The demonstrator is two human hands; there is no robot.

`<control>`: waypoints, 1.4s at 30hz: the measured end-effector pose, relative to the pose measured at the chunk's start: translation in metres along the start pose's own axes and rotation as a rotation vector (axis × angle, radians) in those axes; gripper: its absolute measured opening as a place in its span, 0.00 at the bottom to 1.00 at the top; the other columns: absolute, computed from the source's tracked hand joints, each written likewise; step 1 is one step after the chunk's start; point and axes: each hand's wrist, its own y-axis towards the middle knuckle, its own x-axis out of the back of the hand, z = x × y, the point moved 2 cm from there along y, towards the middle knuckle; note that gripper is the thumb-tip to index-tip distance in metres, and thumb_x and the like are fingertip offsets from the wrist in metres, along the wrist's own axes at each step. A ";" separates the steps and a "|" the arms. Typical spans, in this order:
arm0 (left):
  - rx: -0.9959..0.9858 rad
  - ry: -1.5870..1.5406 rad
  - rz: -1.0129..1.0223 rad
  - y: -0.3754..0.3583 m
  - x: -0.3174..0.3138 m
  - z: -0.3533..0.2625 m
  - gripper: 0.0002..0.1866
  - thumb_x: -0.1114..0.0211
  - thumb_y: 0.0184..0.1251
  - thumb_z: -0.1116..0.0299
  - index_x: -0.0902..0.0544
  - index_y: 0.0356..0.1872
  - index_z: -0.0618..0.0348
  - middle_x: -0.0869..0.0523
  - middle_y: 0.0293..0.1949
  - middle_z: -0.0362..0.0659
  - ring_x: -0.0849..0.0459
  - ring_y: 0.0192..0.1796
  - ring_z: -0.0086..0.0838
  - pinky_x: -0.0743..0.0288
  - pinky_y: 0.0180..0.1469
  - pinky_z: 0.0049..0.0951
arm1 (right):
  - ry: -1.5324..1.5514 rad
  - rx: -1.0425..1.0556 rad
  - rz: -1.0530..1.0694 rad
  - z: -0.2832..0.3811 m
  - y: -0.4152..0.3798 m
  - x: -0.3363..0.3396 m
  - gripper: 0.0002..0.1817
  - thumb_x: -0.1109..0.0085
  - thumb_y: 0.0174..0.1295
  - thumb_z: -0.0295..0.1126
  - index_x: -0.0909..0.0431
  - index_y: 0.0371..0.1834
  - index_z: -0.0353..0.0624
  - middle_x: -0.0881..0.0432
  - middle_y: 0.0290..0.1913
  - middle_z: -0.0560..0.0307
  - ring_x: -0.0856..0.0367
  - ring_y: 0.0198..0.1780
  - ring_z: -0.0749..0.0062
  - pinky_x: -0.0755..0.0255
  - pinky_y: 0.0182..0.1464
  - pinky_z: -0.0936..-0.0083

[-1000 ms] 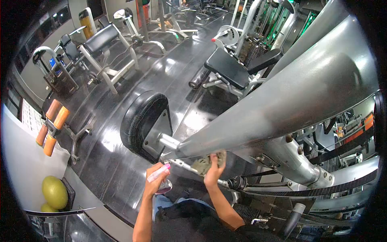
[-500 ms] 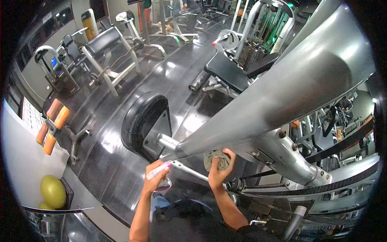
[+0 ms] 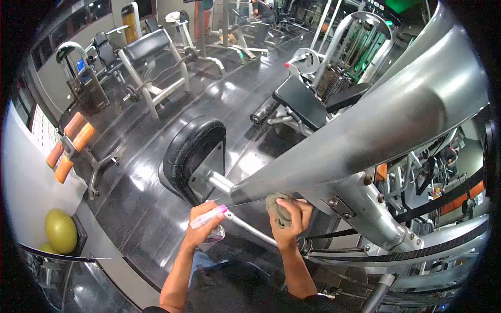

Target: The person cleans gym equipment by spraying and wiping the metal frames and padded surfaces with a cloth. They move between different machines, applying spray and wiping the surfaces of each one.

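My left hand (image 3: 197, 232) is closed around a spray bottle (image 3: 207, 217) with a white and pink spray head; its clear body shows partly below my fingers. In my right hand (image 3: 295, 221) is a crumpled grey-green cloth (image 3: 280, 213), with my fingers bent over it. Both hands are near the underside of a thick silver frame tube (image 3: 344, 133) of a gym machine, the cloth right at its lower edge. Just beyond my left hand stands the machine's black padded seat (image 3: 190, 148), fixed to a short metal post.
A black bench (image 3: 302, 101) and weight machines stand ahead on the dark, glossy floor. Orange foam rollers (image 3: 83, 136) stick out at left, above a green ball (image 3: 64, 231). Black belts (image 3: 417, 253) and a grey-gripped handle (image 3: 383, 287) lie at right. A person (image 3: 262, 10) is far back.
The view has turned slightly. My right hand has changed its hold, the fingers now lying across the cloth. My left hand still holds the spray bottle in nearly the same place.
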 end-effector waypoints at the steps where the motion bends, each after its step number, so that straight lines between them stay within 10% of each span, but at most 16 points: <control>1: 0.016 -0.004 -0.007 0.000 0.001 0.001 0.13 0.33 0.65 0.65 0.19 0.26 0.65 0.24 0.22 0.39 0.26 0.25 0.21 0.37 0.28 0.25 | 0.001 0.006 0.003 0.000 -0.002 -0.001 0.23 0.21 0.40 0.24 0.13 0.43 0.53 0.24 0.40 0.59 0.20 0.40 0.62 0.23 0.41 0.67; 11: 0.029 -0.042 -0.051 -0.003 0.009 -0.006 0.13 0.33 0.66 0.64 0.19 0.26 0.64 0.25 0.23 0.37 0.26 0.24 0.17 0.36 0.26 0.22 | 0.091 0.065 0.664 0.025 -0.005 -0.023 0.30 0.25 0.41 0.27 0.18 0.52 0.61 0.22 0.46 0.64 0.19 0.47 0.61 0.19 0.44 0.67; 15: 0.041 -0.042 -0.069 -0.002 0.013 0.006 0.13 0.33 0.66 0.65 0.19 0.26 0.64 0.25 0.23 0.37 0.26 0.23 0.17 0.36 0.26 0.22 | -0.087 0.111 0.897 0.067 0.068 -0.011 0.24 0.33 0.45 0.23 0.21 0.49 0.48 0.21 0.47 0.63 0.24 0.55 0.64 0.18 0.44 0.70; 26: -0.006 -0.032 -0.066 0.006 0.016 0.003 0.15 0.34 0.68 0.63 0.19 0.26 0.63 0.24 0.23 0.37 0.25 0.22 0.18 0.33 0.25 0.22 | -0.523 0.788 0.906 0.120 0.130 -0.001 0.10 0.41 0.54 0.35 0.17 0.36 0.45 0.21 0.41 0.63 0.26 0.55 0.69 0.36 0.44 0.69; 39: 0.026 -0.051 -0.094 -0.005 0.022 0.012 0.15 0.35 0.68 0.62 0.18 0.26 0.64 0.24 0.23 0.38 0.25 0.22 0.19 0.35 0.25 0.22 | -0.775 0.828 1.235 0.066 0.072 -0.092 0.07 0.38 0.57 0.37 0.12 0.34 0.54 0.15 0.35 0.67 0.26 0.53 0.69 0.40 0.49 0.59; 42: 0.005 -0.028 -0.112 -0.007 0.027 0.009 0.15 0.35 0.67 0.62 0.18 0.26 0.63 0.24 0.23 0.38 0.25 0.22 0.19 0.36 0.24 0.22 | -0.857 0.564 1.350 0.072 0.087 -0.097 0.08 0.38 0.60 0.39 0.12 0.39 0.58 0.13 0.42 0.66 0.25 0.55 0.68 0.41 0.49 0.57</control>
